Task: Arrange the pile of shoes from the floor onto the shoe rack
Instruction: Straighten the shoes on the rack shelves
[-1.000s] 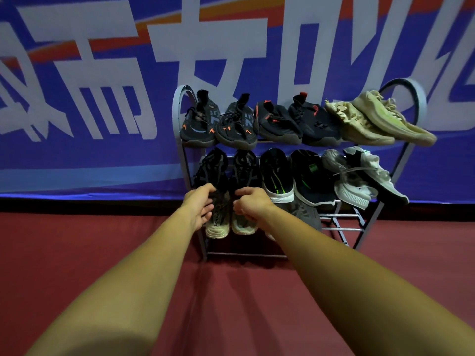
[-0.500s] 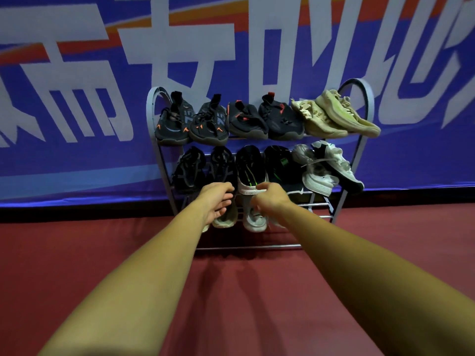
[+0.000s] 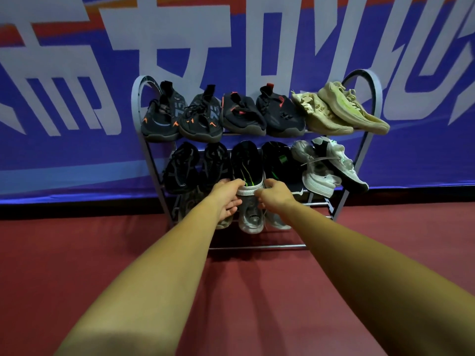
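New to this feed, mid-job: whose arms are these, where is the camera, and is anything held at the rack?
No machine here: these are a person's bare arms, filmed by one wide-angle camera worn on the head, looking forward and down. The left hand and right hand reach to a metal shoe rack on a red floor, before a blue banner. Its top shelf carries four dark shoes and a beige pair; the middle shelf, black shoes and a white pair; grey shoes sit lowest. Both hands are by the white toe of a black shoe with green stripes. The left hand looks relaxed, holding nothing. The right hand's fingers curl out of sight, so its grip cannot be told.
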Tool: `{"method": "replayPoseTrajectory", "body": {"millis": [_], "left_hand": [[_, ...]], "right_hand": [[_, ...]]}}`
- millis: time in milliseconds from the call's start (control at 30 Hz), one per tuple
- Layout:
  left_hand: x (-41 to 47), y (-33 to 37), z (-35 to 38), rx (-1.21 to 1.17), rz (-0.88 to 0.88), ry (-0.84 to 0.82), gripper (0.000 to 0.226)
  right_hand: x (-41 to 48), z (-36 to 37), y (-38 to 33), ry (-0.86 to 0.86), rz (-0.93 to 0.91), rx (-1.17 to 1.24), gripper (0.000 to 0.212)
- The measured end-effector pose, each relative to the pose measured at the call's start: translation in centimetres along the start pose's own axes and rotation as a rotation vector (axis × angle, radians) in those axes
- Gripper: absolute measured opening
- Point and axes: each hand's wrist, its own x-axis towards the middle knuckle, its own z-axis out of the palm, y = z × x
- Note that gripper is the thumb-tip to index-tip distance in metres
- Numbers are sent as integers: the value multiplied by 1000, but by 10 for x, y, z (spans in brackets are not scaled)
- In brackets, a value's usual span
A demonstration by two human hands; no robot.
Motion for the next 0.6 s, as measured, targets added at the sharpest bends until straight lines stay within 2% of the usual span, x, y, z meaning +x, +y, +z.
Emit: {"method": "replayPoseTrajectory", "body": {"millis": [133,233,333,600], "left_hand": [[8,0,9,-33,-12,18,28],[12,2,15,-103,33,50,39],[13,10,16,-160,68,84,39],[-2,17,11,-314,20,-1,44]], "right_hand": [[4,-1,-3,15,30,28,15],[3,-6,-10,20,31,99,29],[-2,-11,-15,-3,1,153,47],[-20,-26,-23,-88,-58,315,48]]}}
